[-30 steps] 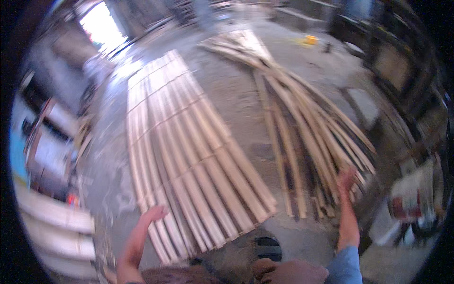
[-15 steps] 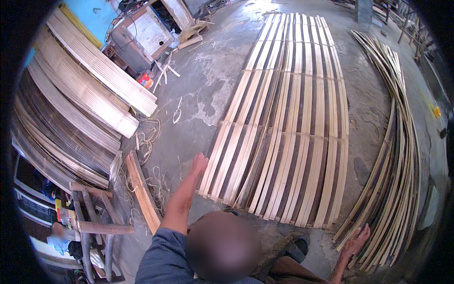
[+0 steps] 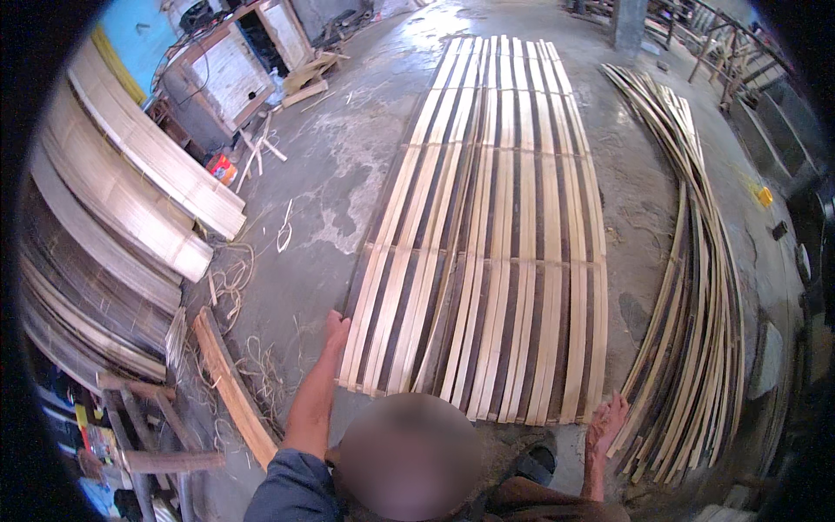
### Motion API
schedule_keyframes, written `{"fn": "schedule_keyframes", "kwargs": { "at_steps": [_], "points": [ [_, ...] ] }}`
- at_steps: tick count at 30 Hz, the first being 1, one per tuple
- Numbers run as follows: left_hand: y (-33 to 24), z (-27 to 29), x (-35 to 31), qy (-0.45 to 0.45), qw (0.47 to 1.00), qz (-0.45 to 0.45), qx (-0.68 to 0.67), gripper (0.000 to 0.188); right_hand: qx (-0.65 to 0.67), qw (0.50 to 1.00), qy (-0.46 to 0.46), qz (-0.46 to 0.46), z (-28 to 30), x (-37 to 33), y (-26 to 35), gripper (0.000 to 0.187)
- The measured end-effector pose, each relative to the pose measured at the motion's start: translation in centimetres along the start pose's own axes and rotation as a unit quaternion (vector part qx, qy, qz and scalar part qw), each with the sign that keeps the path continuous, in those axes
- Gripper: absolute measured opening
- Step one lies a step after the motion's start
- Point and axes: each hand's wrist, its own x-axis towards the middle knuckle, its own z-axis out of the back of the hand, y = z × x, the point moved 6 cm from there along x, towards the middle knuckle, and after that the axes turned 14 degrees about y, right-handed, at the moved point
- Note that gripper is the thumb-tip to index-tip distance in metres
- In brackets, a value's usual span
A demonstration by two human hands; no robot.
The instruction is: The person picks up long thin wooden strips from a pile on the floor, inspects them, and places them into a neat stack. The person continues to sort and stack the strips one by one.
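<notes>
A long mat of pale bamboo-like slats (image 3: 487,287), tied across by several cords, lies on the floor in front of me. Dark gaps run between its slats. At its left edge, close to the near corner, my left hand (image 3: 338,328) is closed, its curled fingers against the outermost slat. My right hand (image 3: 607,422) has come up beside the near right corner; its fingers are slightly apart and hold nothing I can see. Just right of that hand lies a loose bundle of long thin strips (image 3: 696,304). A round blurred patch hides part of the mat's near edge.
Rolled or stacked slat sheets (image 3: 130,174) stand at the left, with a wooden stool frame (image 3: 165,461) nearer me. A wooden plank (image 3: 230,383) and fibre scraps (image 3: 261,383) lie between them and my left arm. An old cabinet (image 3: 230,70) stands far left; a pillar (image 3: 628,26) rises far right.
My right hand has moved left from beside the strip bundle to the mat's near right corner. My left hand stays at the mat's left edge. The whole view has shifted.
</notes>
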Motion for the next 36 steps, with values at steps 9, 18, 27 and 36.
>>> {"fn": "schedule_keyframes", "kwargs": {
  "at_steps": [9,18,27,36],
  "points": [
    [-3.1,5.5,-3.6,0.008,0.983,-0.038,-0.177,0.034,0.117,0.991,0.052,0.042,-0.1,0.6,5.9,0.03],
    [-26.2,1.7,-16.3,0.008,0.903,-0.146,-0.404,0.018,0.317,0.895,0.287,0.125,-6.7,0.6,17.0,0.032],
    [-42.4,-13.0,-28.0,0.255,0.772,-0.214,-0.541,0.018,0.382,0.894,0.223,0.068,-5.6,1.1,20.2,0.041],
    [-42.9,-18.8,-29.8,0.404,0.802,-0.378,-0.226,0.044,0.144,0.988,0.021,0.06,1.3,7.2,6.4,0.05]
  ]
}}
